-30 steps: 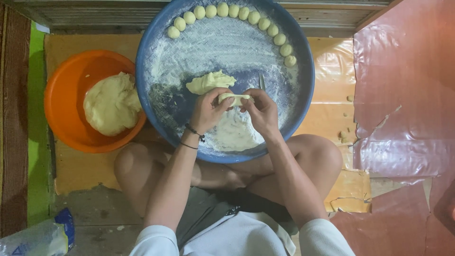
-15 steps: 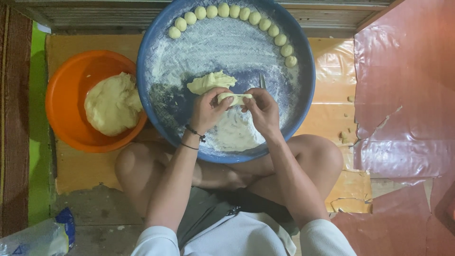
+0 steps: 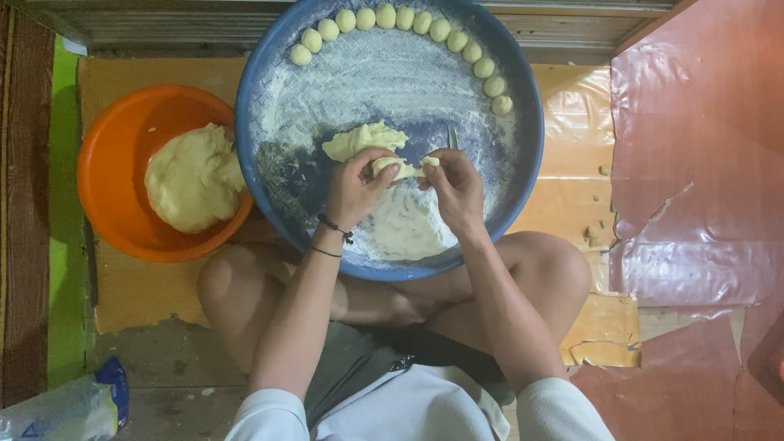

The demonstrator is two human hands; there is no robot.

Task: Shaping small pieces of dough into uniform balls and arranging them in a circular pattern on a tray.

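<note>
Both hands grasp one small strip of dough (image 3: 402, 167) over the middle of the blue tray (image 3: 523, 171). The left hand (image 3: 353, 189) pinches one end, the right hand (image 3: 454, 186) the other. Gentle, even pulls would probably keep each ball like the row (image 3: 457, 39) along the far rim.

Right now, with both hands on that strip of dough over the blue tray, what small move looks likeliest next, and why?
Probably pinching a small bit off the dough strip: the left hand and right hand hold it stretched between their fingertips, and a row of small dough balls already lines the far rim of the floured blue tray.
</note>
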